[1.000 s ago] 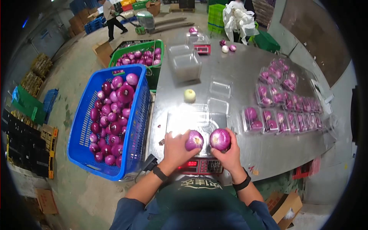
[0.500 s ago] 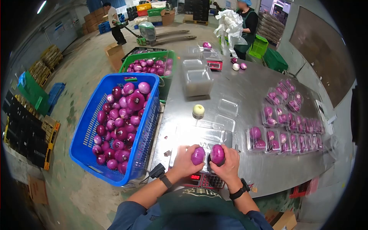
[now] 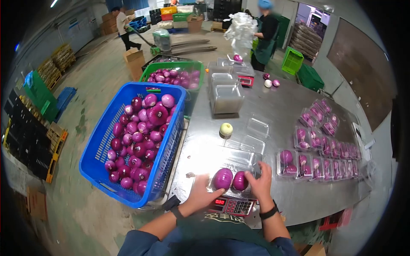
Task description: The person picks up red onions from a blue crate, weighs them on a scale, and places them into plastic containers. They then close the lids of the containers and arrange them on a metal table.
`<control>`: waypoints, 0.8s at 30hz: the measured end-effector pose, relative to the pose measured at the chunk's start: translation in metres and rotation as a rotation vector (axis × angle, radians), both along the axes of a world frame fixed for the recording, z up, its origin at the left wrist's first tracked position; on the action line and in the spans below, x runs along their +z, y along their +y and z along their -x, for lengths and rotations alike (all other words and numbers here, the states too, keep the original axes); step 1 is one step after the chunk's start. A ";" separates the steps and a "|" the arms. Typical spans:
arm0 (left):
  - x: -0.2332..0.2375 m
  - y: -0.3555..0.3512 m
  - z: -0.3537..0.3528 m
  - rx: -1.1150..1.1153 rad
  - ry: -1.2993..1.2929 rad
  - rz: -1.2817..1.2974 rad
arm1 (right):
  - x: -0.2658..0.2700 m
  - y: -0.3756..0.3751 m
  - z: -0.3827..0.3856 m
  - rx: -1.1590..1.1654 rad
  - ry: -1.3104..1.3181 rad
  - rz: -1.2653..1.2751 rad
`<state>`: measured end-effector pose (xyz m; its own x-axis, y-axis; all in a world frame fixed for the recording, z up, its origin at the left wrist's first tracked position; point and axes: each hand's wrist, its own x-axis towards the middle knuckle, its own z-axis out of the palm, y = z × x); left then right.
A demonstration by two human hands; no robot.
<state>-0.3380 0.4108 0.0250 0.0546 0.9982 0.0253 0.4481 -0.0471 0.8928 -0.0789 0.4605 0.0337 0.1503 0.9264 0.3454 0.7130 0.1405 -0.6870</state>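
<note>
Two purple onions sit side by side in a clear plastic tray on a red scale [image 3: 232,206] at the table's near edge. Beside the left onion [image 3: 223,178] is my left hand [image 3: 200,194], its fingers apart and blurred, with the thumb near the onion's lower edge. My right hand [image 3: 261,181] is open at the right onion [image 3: 240,181], its thumb close to or touching it. The scale's display reads 0.00. A pale peeled onion [image 3: 226,129] lies behind the tray, next to empty clear containers [image 3: 259,127].
A blue crate [image 3: 159,173] of purple onions stands at left, a green crate [image 3: 200,66] behind it. Stacked clear containers [image 3: 227,99] and another scale [image 3: 246,81] are at the back. Packed onions [image 3: 306,165] line the right. A person [image 3: 265,36] stands beyond the table.
Both onions have been lowered into the tray. My hands have let go and spread, the left moving outward. The person in the far background has stepped along with the pallet jack.
</note>
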 end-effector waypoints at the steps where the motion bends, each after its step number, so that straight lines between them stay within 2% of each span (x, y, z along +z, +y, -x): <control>1: -0.013 -0.004 0.005 0.003 -0.068 0.119 | -0.016 0.015 -0.007 -0.061 0.038 0.023; 4: -0.004 -0.014 0.008 0.001 -0.452 0.443 | -0.008 0.048 -0.012 -0.166 0.856 0.451; 7: 0.003 -0.016 0.017 -0.022 -0.730 0.634 | -0.003 0.052 -0.027 -0.005 0.928 0.426; 10: 0.003 -0.017 0.025 -0.001 -1.000 0.701 | 0.003 0.008 -0.044 0.284 -0.067 -0.006; 12: 0.013 -0.019 0.025 0.051 -1.116 0.729 | 0.046 -0.034 -0.039 0.418 -0.336 -0.008; 15: -0.001 -0.015 0.019 0.112 -1.045 0.726 | 0.038 -0.074 -0.031 0.419 0.346 0.566; 18: -0.024 -0.004 0.016 0.079 -0.897 0.682 | 0.000 -0.078 -0.015 0.101 0.870 0.553; 20: -0.021 -0.001 0.017 0.136 -0.889 0.673 | -0.007 -0.073 -0.009 0.084 0.861 0.588; 22: -0.022 0.005 0.018 0.087 -0.852 0.688 | -0.025 -0.077 -0.019 0.080 0.867 0.618; 24: -0.021 0.006 0.015 0.102 -0.917 0.673 | -0.026 -0.078 -0.020 0.081 0.806 0.598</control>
<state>-0.3533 0.4164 0.0041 0.2094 0.8231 -0.5279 -0.4118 0.5639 0.7159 -0.0593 0.3824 0.0080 0.0627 0.9323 -0.3563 0.0083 -0.3575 -0.9339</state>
